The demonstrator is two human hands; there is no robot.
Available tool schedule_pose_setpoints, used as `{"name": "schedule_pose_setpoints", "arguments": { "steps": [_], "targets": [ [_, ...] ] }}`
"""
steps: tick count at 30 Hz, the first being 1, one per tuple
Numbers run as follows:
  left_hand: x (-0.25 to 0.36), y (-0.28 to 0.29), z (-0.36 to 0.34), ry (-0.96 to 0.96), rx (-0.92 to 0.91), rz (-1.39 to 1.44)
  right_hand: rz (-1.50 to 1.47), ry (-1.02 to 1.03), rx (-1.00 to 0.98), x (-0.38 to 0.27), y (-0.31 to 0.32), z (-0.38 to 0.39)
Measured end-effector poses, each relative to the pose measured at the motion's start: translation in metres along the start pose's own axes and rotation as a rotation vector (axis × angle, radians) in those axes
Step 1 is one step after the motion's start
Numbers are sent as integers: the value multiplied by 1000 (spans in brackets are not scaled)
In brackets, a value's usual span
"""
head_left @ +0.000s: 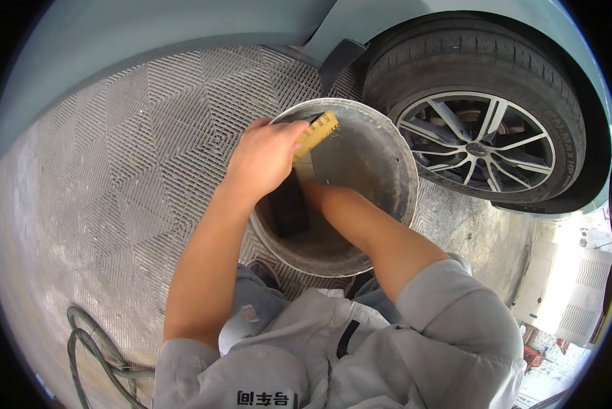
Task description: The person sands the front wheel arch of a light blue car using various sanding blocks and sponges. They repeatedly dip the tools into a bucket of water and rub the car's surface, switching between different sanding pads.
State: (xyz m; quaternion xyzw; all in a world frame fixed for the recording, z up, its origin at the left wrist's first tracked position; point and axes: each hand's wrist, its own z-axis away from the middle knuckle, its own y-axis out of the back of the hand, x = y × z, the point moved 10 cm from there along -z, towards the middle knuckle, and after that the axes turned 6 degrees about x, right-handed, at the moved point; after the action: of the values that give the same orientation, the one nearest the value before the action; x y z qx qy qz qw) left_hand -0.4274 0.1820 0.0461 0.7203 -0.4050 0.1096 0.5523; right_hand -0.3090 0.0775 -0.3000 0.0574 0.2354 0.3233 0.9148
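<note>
A round, grey, worn bucket [387, 136] stands on the floor between my feet and the car. Over its left rim, my left hand [268, 153] is closed on a yellow strip with printed marks and a jagged end [317, 133], which looks like sandpaper. Below that hand a flat black piece [289, 208] slants down inside the bucket; whether it joins the strip I cannot tell. My right forearm reaches into the bucket, and my right hand [312, 194] is low inside, next to the black piece. Its fingers are hidden.
A car wheel [480, 146] with a spoked rim is just right of the bucket, under a pale blue-green car body [183, 27]. A dark mud flap [340, 63] hangs beside the tyre. Grey grid tiles [162, 136] cover the floor. A dark hose [91, 341] lies lower left.
</note>
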Motion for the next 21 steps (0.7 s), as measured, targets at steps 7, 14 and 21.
{"name": "schedule_pose_setpoints", "arguments": {
  "steps": [7,14,21],
  "targets": [
    [-2,-12,0,24,-113,-161,118,230,128,-20,52,60],
    [21,-2,3,-115,42,-302,-252,85,691,-24,143,259],
    [44,1,6,40,-3,176,-1135,319,891,-26,161,321]
  ]
}}
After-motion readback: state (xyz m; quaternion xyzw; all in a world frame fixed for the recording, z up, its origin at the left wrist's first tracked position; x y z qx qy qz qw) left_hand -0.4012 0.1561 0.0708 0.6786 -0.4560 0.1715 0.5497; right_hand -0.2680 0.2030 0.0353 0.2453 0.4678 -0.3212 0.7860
